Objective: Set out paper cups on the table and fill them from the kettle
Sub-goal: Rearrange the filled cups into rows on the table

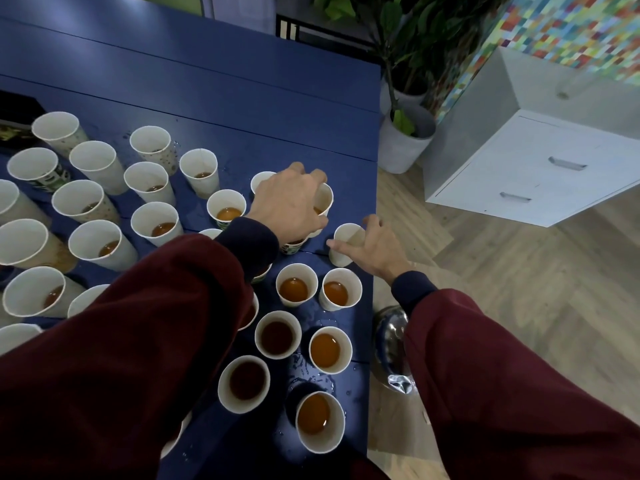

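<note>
Item: paper cup, white, upright at the right edge of the blue surface; we could not see its contents. Our right hand held it, thumb on the near side and fingers curled round the far side.

Item: second cup, just behind and left of the first, with a sliver of amber liquid showing inside. Our left hand gripped it from above, fingers curled over the rim.

Item: filled cups, a close cluster nearer us along the same edge, each holding amber liquid. Spilled drops lay among them.

Item: further cups, spread in rough rows across the left of the surface, most with only a little liquid at the bottom.

Item: shiny metal vessel on the wooden floor just beside the surface, partly behind our right sleeve; we could not tell whether it was the kettle.

Item: white drawer cabinet and potted plant, well apart from the cups, beyond the surface's right edge.
</note>
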